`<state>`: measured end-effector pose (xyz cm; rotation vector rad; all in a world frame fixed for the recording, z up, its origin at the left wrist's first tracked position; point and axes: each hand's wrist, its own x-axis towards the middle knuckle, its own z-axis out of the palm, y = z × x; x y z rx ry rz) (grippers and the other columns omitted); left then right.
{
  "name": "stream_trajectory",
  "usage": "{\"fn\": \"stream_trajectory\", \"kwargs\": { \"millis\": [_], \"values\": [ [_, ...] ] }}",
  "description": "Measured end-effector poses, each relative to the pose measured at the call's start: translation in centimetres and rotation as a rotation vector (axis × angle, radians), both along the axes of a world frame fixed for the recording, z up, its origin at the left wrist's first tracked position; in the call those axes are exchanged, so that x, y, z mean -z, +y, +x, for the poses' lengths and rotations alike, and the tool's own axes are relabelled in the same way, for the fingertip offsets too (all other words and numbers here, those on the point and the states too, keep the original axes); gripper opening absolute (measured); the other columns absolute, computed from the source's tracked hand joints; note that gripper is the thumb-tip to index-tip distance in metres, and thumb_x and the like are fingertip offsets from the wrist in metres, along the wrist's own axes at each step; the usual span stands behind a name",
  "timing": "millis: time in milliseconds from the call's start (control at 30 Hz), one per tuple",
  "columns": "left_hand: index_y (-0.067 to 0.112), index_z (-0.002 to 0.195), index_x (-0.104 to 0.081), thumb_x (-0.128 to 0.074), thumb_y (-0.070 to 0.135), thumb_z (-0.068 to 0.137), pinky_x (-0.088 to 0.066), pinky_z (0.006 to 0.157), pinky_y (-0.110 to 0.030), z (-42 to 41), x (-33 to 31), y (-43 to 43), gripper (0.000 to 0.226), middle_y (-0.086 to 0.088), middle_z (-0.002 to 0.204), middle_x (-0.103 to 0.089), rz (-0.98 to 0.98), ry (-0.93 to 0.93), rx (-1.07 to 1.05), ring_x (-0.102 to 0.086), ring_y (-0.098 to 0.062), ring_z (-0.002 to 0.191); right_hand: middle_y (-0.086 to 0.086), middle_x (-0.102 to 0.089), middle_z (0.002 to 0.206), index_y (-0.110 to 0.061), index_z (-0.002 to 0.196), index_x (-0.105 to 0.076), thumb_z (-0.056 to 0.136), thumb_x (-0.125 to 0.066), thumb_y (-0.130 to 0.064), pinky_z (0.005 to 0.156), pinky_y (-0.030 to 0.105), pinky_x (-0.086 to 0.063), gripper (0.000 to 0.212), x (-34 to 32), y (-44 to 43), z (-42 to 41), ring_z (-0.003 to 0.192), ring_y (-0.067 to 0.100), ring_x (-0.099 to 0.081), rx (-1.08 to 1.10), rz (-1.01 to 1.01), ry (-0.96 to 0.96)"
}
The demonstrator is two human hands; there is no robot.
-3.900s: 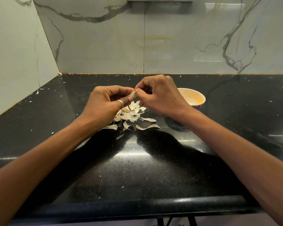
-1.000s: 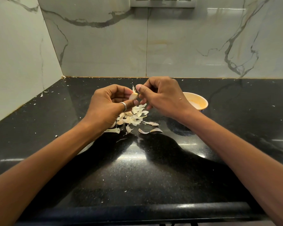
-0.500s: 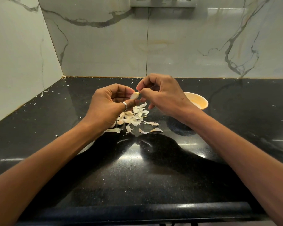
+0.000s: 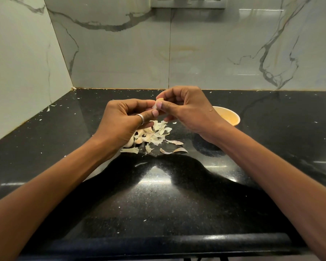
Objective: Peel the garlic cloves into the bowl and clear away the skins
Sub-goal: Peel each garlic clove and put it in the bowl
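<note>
The black tabletop (image 4: 158, 194) is spread wide below both grips and flecked with pale scraps. Just past the outer side of the right grip (image 4: 188, 110) the yellow bowl (image 4: 231, 117) is found, partly hidden by that wrist; what lies inside cannot be told. Directly beneath the two grips the heap of garlic skins (image 4: 158, 135) is scattered, with a few curled strips lying on the near side. And there it is: the garlic clove (image 4: 159, 102), raised above the heap, is pinched between the fingertips of the left grip (image 4: 124, 121) and those of the right, both clenched on it. A small, light, firm thing is to be expected, its skin papery and easily torn, the bared flesh likely slick. It is best held at one end while the loose skin edge is caught with a nail at the other. Peeling is judged under way; the skins are not yet cleared.
</note>
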<state>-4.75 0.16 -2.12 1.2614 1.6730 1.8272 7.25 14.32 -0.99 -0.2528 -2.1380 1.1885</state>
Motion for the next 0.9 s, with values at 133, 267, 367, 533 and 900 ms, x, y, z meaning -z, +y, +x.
{"fn": "stream_trajectory", "kwargs": {
  "millis": [133, 267, 367, 533, 900],
  "values": [
    [0.009, 0.101, -0.076, -0.072, 0.004, 0.088, -0.061, 0.070, -0.026, -0.1, 0.1, 0.0, 0.015, -0.008, 0.089, -0.078, -0.019, -0.005, -0.025, -0.076, -0.021, 0.086, 0.013, -0.077, 0.091, 0.000, 0.106, -0.072, 0.095, -0.071, -0.008, 0.071, 0.034, -0.063, 0.013, -0.1, 0.2, 0.2, 0.086, 0.030, -0.075, 0.019, 0.024, 0.025],
    [0.008, 0.096, -0.075, -0.071, 0.007, 0.091, -0.062, 0.066, -0.028, -0.2, 0.3, 0.1, 0.007, -0.012, 0.085, -0.076, -0.054, 0.018, -0.060, -0.075, -0.020, 0.078, 0.012, -0.077, 0.091, 0.000, 0.105, -0.072, 0.095, -0.072, -0.008, 0.072, 0.036, -0.064, 0.013, 0.0, 0.2, 0.0, 0.084, 0.026, -0.076, 0.033, 0.040, 0.015],
    [0.007, 0.097, -0.074, -0.070, 0.009, 0.093, -0.063, 0.066, -0.031, -0.4, 0.5, 0.2, 0.007, -0.006, 0.078, -0.074, -0.077, 0.062, -0.075, -0.074, -0.017, 0.074, 0.011, -0.077, 0.091, -0.001, 0.104, -0.072, 0.094, -0.074, -0.010, 0.073, 0.039, -0.064, 0.014, 0.2, 0.2, -0.1, 0.083, 0.025, -0.076, 0.040, 0.054, 0.007],
    [0.006, 0.093, -0.072, -0.066, 0.010, 0.095, -0.061, 0.063, -0.030, -0.4, 0.6, 0.2, 0.008, -0.005, 0.076, -0.067, -0.102, 0.121, -0.105, -0.068, -0.013, 0.067, 0.013, -0.077, 0.093, -0.002, 0.105, -0.071, 0.093, -0.075, -0.010, 0.072, 0.038, -0.064, 0.015, 0.3, -0.1, -0.1, 0.085, 0.025, -0.077, 0.017, 0.039, -0.003],
    [0.011, 0.089, -0.073, -0.064, 0.010, 0.095, -0.062, 0.063, -0.034, -1.1, 0.8, 0.3, 0.011, 0.000, 0.073, -0.066, -0.115, 0.181, -0.158, -0.067, -0.012, 0.067, 0.014, -0.076, 0.091, -0.002, 0.105, -0.070, 0.098, -0.067, -0.006, 0.077, 0.044, -0.064, 0.009, 0.4, -0.5, -0.3, 0.081, 0.024, -0.076, -0.010, 0.036, -0.062]
  ]
}}
